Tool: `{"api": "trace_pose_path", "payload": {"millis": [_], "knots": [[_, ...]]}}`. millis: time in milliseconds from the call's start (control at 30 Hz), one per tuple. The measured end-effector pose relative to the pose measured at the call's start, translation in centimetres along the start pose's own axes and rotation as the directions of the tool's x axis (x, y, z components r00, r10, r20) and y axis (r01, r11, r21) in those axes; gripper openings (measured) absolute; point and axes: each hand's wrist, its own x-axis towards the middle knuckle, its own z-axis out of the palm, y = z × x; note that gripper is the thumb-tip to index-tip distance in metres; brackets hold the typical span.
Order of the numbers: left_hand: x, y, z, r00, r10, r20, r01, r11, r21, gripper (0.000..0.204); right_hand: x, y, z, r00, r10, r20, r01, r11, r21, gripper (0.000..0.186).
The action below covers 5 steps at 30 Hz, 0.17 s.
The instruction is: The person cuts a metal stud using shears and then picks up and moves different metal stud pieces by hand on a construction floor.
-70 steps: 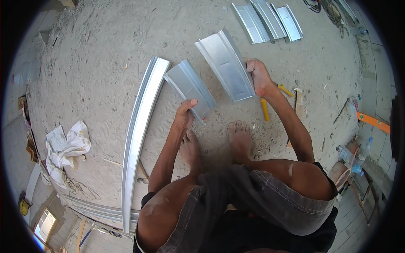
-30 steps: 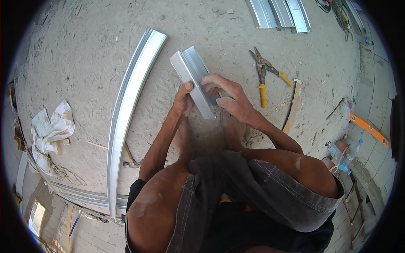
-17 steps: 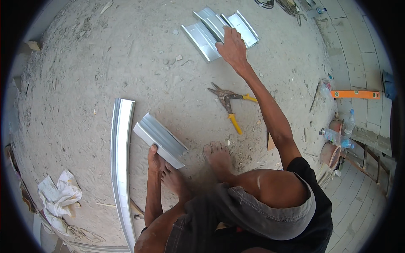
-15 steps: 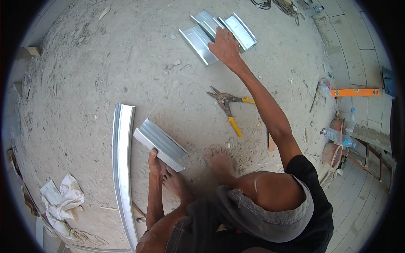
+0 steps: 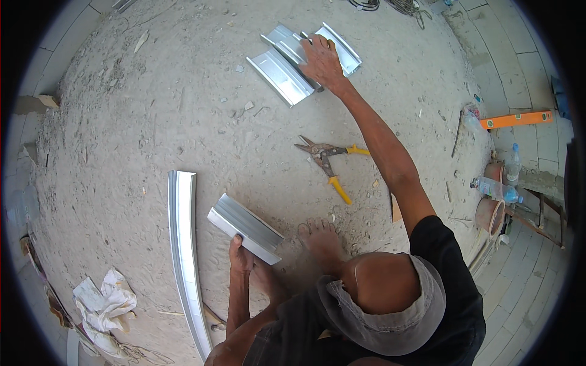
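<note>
My left hand (image 5: 241, 256) grips a short piece of silvery metal channel (image 5: 245, 229) by its near side, thumb on the flange, close above my foot. At the far end of my outstretched arm, my right hand (image 5: 322, 61) has its fingers curled over a channel piece in a small group on the ground; the palm hides most of that piece. Left of it lie a wide channel piece (image 5: 282, 76) and another channel piece (image 5: 284, 41); to its right rests a further channel piece (image 5: 342, 49). Yellow-handled metal snips (image 5: 328, 160) lie spread between my hands.
A long metal channel (image 5: 186, 244) lies along my left side. White cloth or sacking (image 5: 104, 305) is crumpled at lower left. On the right are an orange spirit level (image 5: 517, 119), plastic bottles (image 5: 497, 189) and a clay-coloured pipe (image 5: 489, 215). Debris dots the dusty ground.
My view has shifted slightly. My right hand has moved a little toward the middle channel piece, curling over it. My left hand still holds its piece.
</note>
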Motion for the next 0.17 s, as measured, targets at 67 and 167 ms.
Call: {"api": "trace_pose_path", "payload": {"millis": [67,167], "knots": [[-0.3,-0.2,-0.5,0.999,0.035,-0.008,-0.035,0.999,0.013,0.08,0.2,1.1,-0.4,0.99,0.018,-0.139,-0.01,0.999,0.054,0.053],[-0.1,0.0,0.2,0.996,0.054,0.071,-0.057,0.998,0.036,0.089,1.2,5.6,0.5,0.898,0.422,0.127,-0.43,0.902,0.045,0.054]]}}
